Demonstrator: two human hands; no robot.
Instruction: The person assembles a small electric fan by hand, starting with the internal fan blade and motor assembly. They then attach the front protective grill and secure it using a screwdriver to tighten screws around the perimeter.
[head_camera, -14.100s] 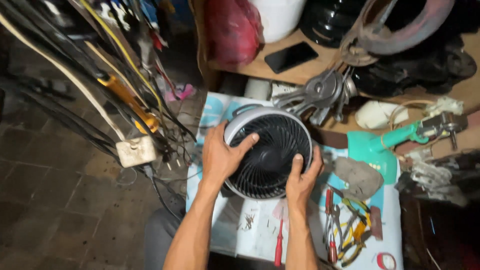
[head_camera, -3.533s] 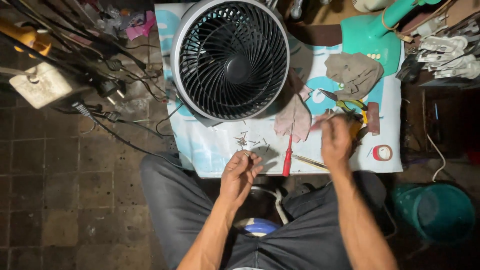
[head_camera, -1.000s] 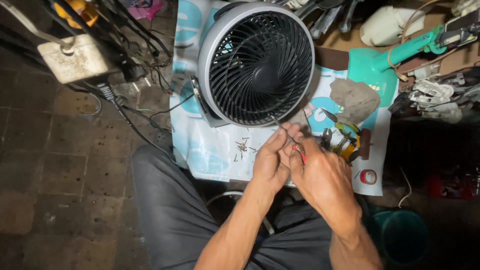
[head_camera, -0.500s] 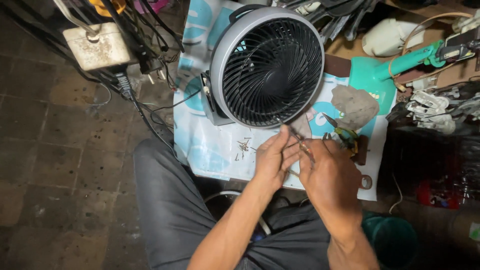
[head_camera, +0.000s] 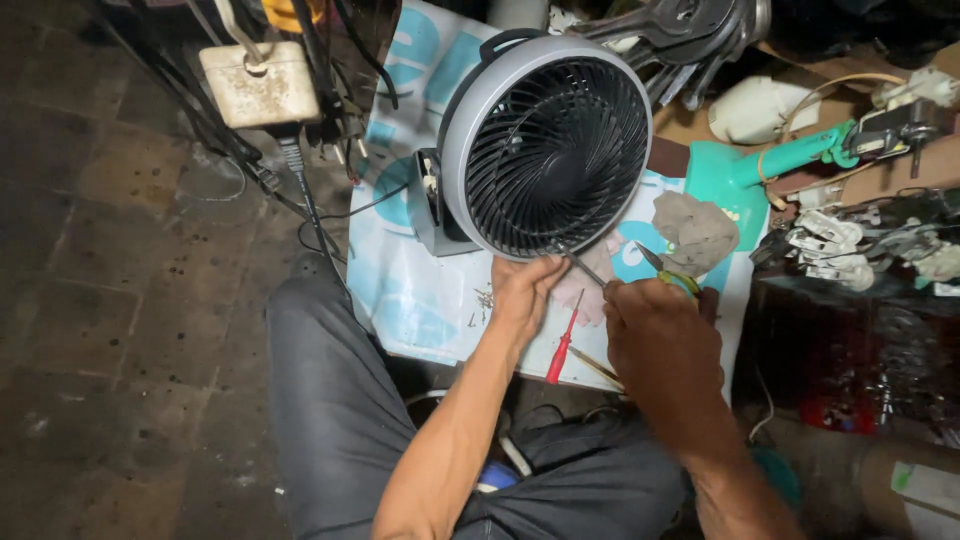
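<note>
Fan (head_camera: 545, 145), round, with a grey rim and a black slatted grille, lies tilted face-up on a white and blue printed sheet (head_camera: 410, 290) that covers the table, its grey base block showing at its left edge. Left hand (head_camera: 522, 292) sits at the lower edge of the grille with its fingers curled in and its fingertips touching the rim; whether it pinches anything small cannot be told. Right hand (head_camera: 665, 335) is closed around the handle of a thin metal tool (head_camera: 588, 272), whose tip points at the lower rim of the fan just beside the left hand. Between the 2 hands, a red screwdriver (head_camera: 562, 345) lies on the sheet. A crumpled grey rag (head_camera: 697, 228) rests just right of the fan, near a teal stand (head_camera: 760, 165).
</note>
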